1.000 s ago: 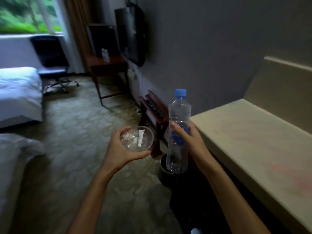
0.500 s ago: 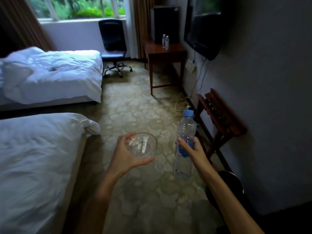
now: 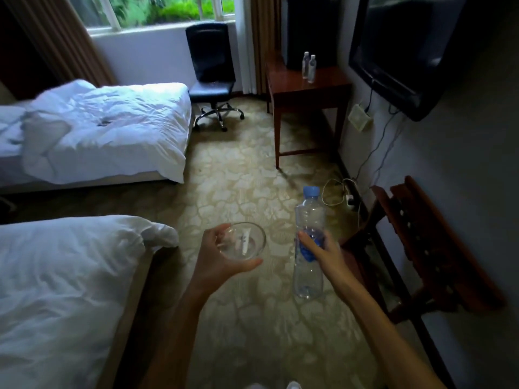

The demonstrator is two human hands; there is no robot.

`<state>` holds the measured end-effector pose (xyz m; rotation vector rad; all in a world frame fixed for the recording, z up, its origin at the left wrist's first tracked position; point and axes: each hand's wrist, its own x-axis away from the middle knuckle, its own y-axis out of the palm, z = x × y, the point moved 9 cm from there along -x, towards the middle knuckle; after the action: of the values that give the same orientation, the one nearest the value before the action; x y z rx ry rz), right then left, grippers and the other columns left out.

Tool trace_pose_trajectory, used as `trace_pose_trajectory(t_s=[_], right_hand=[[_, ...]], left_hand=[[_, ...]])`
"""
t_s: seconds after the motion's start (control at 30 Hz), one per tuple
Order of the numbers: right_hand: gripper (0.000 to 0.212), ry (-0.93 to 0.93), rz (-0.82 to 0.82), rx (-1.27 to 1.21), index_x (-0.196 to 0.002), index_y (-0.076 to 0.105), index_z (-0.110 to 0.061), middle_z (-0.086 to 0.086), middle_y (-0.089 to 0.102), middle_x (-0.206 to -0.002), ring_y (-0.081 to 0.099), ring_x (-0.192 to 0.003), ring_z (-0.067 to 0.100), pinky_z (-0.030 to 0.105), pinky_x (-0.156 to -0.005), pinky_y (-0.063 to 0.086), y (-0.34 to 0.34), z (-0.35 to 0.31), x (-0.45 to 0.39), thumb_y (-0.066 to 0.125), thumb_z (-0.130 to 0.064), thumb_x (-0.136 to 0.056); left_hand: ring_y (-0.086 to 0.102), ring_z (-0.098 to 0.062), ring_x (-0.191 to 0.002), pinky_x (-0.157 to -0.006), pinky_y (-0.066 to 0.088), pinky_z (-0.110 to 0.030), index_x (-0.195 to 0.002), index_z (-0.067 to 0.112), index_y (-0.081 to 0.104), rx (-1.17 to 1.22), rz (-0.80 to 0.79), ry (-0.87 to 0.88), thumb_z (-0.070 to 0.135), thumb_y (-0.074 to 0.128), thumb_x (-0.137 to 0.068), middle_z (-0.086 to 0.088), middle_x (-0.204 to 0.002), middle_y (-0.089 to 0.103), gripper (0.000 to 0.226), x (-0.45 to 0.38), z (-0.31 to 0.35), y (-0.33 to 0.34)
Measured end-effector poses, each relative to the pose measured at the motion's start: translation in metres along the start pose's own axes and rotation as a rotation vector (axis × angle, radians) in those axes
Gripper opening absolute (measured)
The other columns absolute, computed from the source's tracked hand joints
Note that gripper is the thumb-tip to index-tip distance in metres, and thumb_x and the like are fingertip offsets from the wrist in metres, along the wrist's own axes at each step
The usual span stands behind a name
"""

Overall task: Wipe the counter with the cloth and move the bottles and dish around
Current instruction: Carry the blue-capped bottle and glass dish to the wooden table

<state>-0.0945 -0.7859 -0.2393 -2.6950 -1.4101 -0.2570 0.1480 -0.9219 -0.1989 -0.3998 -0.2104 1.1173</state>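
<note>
My left hand (image 3: 216, 258) holds a clear glass dish (image 3: 243, 242) from below and from the left; a small white tube lies inside it. My right hand (image 3: 323, 252) grips an upright clear water bottle (image 3: 309, 242) with a blue cap and blue label around its middle. Both are held in the air above the patterned carpet. Two more small bottles (image 3: 309, 66) stand on a wooden side table (image 3: 309, 82) at the far wall. No counter and no cloth are in view.
A white bed (image 3: 56, 290) is close on my left, a second bed (image 3: 106, 130) beyond it. A wooden luggage rack (image 3: 427, 248) stands on the right by the wall, under a wall TV (image 3: 407, 51). A black office chair (image 3: 210, 68) sits by the window. Cables lie on the floor.
My view has turned away from the pale counter, which has left the frame, toward the room and the far table. Both hands keep the dish and bottle in the same grips.
</note>
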Motion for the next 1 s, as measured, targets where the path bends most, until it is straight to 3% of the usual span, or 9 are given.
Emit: trace_pose_trajectory(t_s=[0.07,0.2,0.27,0.4,0.5,0.57,0.7,0.87,1.0], right_hand=[[0.042,0.018,-0.018,-0.021,-0.125,0.058,-0.022,-0.002,0.069,-0.113,0.070,-0.094,0.003,0.013,-0.073,0.055,0.005,-0.011,-0.047,0.071,-0.041,-0.090],[0.066,0.034,-0.034,-0.035,-0.132,0.056,-0.025,0.003,0.069,-0.123,0.070,-0.108,0.015,0.035,-0.095,0.057,0.020,-0.018,-0.145,0.077,-0.059,-0.078],[0.068,0.050,-0.029,-0.031,-0.130,0.056,-0.026,0.001,0.069,-0.122,0.070,-0.108,0.015,0.033,-0.093,0.057,0.026,-0.017,-0.197,0.076,-0.061,-0.076],[0.075,0.069,0.023,-0.028,-0.130,0.057,-0.024,0.002,0.068,-0.125,0.070,-0.109,0.014,0.030,-0.094,0.055,0.032,-0.031,-0.309,0.077,-0.065,-0.071],[0.052,0.078,0.060,-0.029,-0.130,0.056,-0.025,-0.002,0.068,-0.122,0.068,-0.109,0.012,0.028,-0.093,0.054,0.032,-0.065,-0.394,0.073,-0.046,-0.086],[0.046,0.055,0.080,-0.032,-0.130,0.054,-0.024,-0.002,0.066,-0.121,0.067,-0.109,0.013,0.029,-0.093,0.054,0.032,-0.096,-0.447,0.071,-0.040,-0.090],[0.053,0.048,0.108,-0.055,-0.133,0.051,-0.023,-0.001,0.066,-0.122,0.068,-0.108,0.015,0.034,-0.094,0.056,0.034,-0.132,-0.548,0.070,-0.044,-0.088],[0.060,0.074,0.157,-0.075,-0.138,0.050,-0.022,-0.001,0.065,-0.122,0.068,-0.105,0.013,0.027,-0.082,0.055,0.036,-0.135,-0.684,0.071,-0.045,-0.087],[0.075,0.083,0.174,-0.078,-0.139,0.049,-0.019,-0.001,0.062,-0.126,0.065,-0.110,0.014,0.035,-0.092,0.056,0.039,-0.140,-0.805,0.069,-0.056,-0.078]], left_hand=[[0.057,-0.001,-0.117,-0.086,0.052,-0.015,-0.141,0.031,0.048,0.005,0.003,0.004,0.047,0.103,-0.041,0.013,-0.135,0.055,0.115,-0.043,0.004,0.002],[0.057,0.001,-0.119,-0.086,0.052,-0.013,-0.143,0.030,0.047,-0.004,0.020,0.007,0.061,0.098,-0.034,0.013,-0.136,0.055,0.124,-0.138,-0.005,0.012],[0.058,0.000,-0.118,-0.086,0.053,-0.014,-0.142,0.031,0.047,-0.012,0.028,0.007,0.067,0.095,-0.031,0.014,-0.135,0.055,0.126,-0.192,-0.017,0.019],[0.060,-0.002,-0.117,-0.088,0.054,-0.016,-0.140,0.032,0.049,0.005,0.022,-0.013,0.062,0.099,-0.030,0.014,-0.133,0.057,0.125,-0.311,-0.037,0.036],[0.060,-0.007,-0.121,-0.097,0.056,-0.028,-0.140,0.033,0.049,0.028,-0.006,-0.009,0.063,0.100,-0.030,0.014,-0.134,0.057,0.125,-0.408,-0.029,0.046],[0.059,-0.006,-0.121,-0.097,0.055,-0.026,-0.140,0.032,0.048,0.032,-0.024,0.022,0.062,0.101,-0.032,0.014,-0.135,0.056,0.124,-0.474,-0.016,0.051],[0.059,-0.005,-0.120,-0.092,0.052,-0.020,-0.141,0.033,0.047,0.026,-0.043,0.073,0.056,0.102,-0.036,0.013,-0.134,0.056,0.121,-0.593,0.008,0.062],[0.057,-0.003,-0.120,-0.095,0.054,-0.024,-0.145,0.031,0.043,0.007,-0.062,0.100,0.057,0.101,-0.040,0.014,-0.135,0.052,0.123,-0.730,0.003,0.092],[0.057,-0.004,-0.119,-0.095,0.056,-0.026,-0.145,0.028,0.044,-0.002,-0.059,0.102,0.057,0.101,-0.041,0.011,-0.135,0.052,0.122,-0.847,-0.010,0.122]])
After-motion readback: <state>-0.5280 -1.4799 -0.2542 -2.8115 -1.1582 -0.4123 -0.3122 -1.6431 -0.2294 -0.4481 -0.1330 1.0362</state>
